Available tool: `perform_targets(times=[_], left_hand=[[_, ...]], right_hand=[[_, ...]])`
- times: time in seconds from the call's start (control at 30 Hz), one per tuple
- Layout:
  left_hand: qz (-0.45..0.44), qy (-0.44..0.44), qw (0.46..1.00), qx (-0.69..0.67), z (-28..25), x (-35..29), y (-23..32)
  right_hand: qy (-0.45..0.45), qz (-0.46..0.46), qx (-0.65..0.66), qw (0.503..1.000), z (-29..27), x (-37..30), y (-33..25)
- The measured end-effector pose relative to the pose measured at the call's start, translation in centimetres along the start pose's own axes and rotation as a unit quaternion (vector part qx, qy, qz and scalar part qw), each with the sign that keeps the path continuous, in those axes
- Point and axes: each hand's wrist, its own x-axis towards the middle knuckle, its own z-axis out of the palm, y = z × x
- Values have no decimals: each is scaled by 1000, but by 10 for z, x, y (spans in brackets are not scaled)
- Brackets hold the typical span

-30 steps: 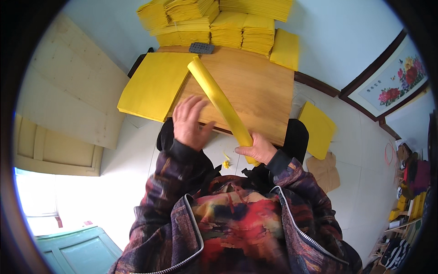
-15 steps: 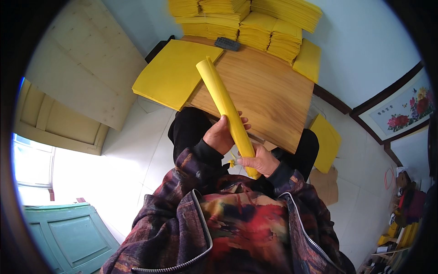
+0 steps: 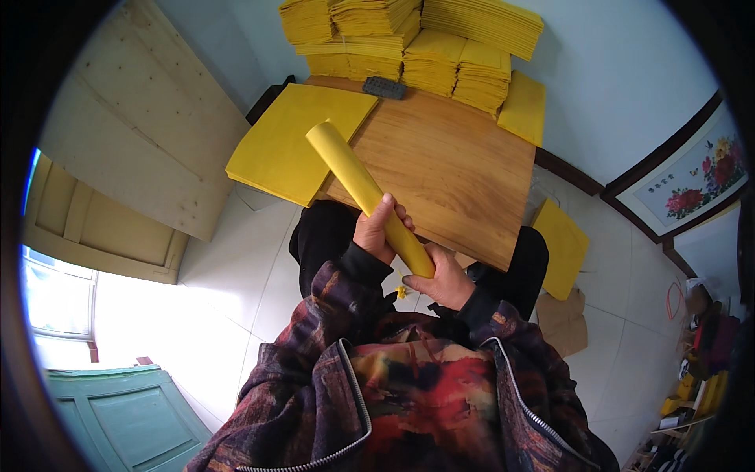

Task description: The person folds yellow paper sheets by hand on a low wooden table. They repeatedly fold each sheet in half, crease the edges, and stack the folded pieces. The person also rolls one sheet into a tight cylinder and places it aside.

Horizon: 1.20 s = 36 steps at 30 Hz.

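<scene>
A long roll of yellow paper (image 3: pixel 346 169) slants up and to the left in front of me, its far end over the table's left part. My left hand (image 3: pixel 378 228) is closed round its middle, thumb on top. Lower down, my right hand (image 3: pixel 440 279) grips the near end, which its fingers and palm partly cover. Below my hands, a small yellow tuft (image 3: pixel 402 292) hangs near my jacket; what it belongs to is unclear. Flat yellow sheets (image 3: pixel 303 141) lie stacked on the table's left side.
The wooden table (image 3: pixel 448 173) stands before my knees. Tall stacks of folded yellow paper (image 3: pixel 432 59) fill its back edge, with a dark grey block (image 3: pixel 384 88) beside them. A yellow sheet (image 3: pixel 557 248) leans at the right, near brown cardboard (image 3: pixel 561 321) on the floor.
The roll has tilted further left and its far end has dropped lower. My right hand has moved up to cover the near end, which earlier stuck out below it.
</scene>
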Motion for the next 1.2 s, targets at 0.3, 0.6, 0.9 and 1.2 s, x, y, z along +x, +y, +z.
perform_targets(times=[0.3, 0.6, 0.9, 1.2], left_hand=[[-30, -221, 973, -61, 9, -5, 14], [15, 72, 995, 62, 12, 4, 1], [-29, -163, 985, -54, 1, -2, 12], [9, 29, 999, 41, 6, -1, 6]], right_hand=[[-298, 196, 510, 782, -8, -14, -11], [60, 9, -111, 992, 2, -10, 2], [-299, 206, 460, 810, -14, -15, -3], [-68, 77, 16, 995, -2, -14, 7]])
